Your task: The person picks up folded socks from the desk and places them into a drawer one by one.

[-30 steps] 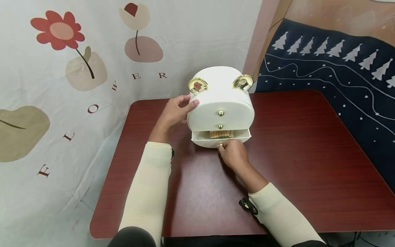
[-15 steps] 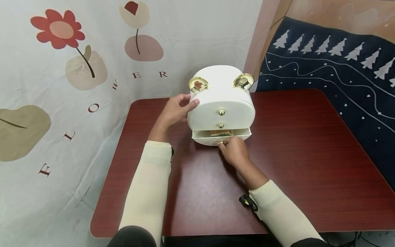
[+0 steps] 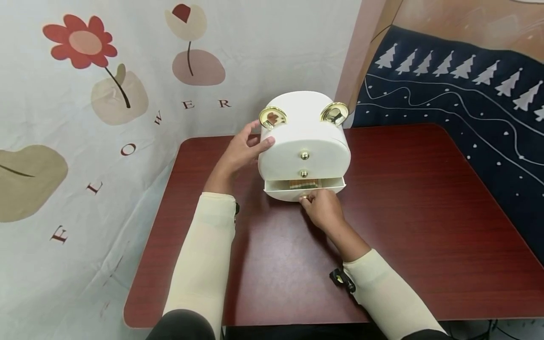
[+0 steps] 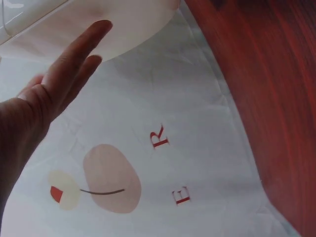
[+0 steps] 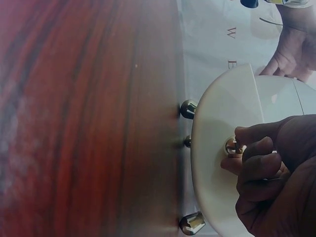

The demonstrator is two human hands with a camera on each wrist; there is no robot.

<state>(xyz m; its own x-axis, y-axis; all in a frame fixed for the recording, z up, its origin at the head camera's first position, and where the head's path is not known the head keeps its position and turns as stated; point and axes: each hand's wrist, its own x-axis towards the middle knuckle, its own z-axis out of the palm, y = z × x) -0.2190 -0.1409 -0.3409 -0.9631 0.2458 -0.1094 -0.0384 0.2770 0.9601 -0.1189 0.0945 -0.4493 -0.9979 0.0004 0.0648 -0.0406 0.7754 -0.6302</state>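
Observation:
A white rounded drawer box (image 3: 304, 127) with two gold ear-like discs stands on the table. Its bottom drawer (image 3: 280, 193) is pulled partly out, and inside lies a flat orange-and-green striped thing (image 3: 304, 184) whose kind I cannot tell. My right hand (image 3: 325, 210) pinches the drawer's gold knob (image 5: 231, 146) between thumb and finger, as the right wrist view shows close up. My left hand (image 3: 240, 150) rests against the box's left side, thumb on the upper front edge. In the left wrist view, the left hand's fingers (image 4: 81, 54) are nearly straight along the white wall.
The dark red table (image 3: 408, 226) extends widely to the right of the box. Behind it hangs a white cloth (image 3: 263, 47) with flower prints and letters. A navy cloth (image 3: 446, 104) with white trees hangs at the right.
The bottom drawer has slid slightly inward, with the right hand still on its knob. The left hand's forefinger has risen a little along the box's side.

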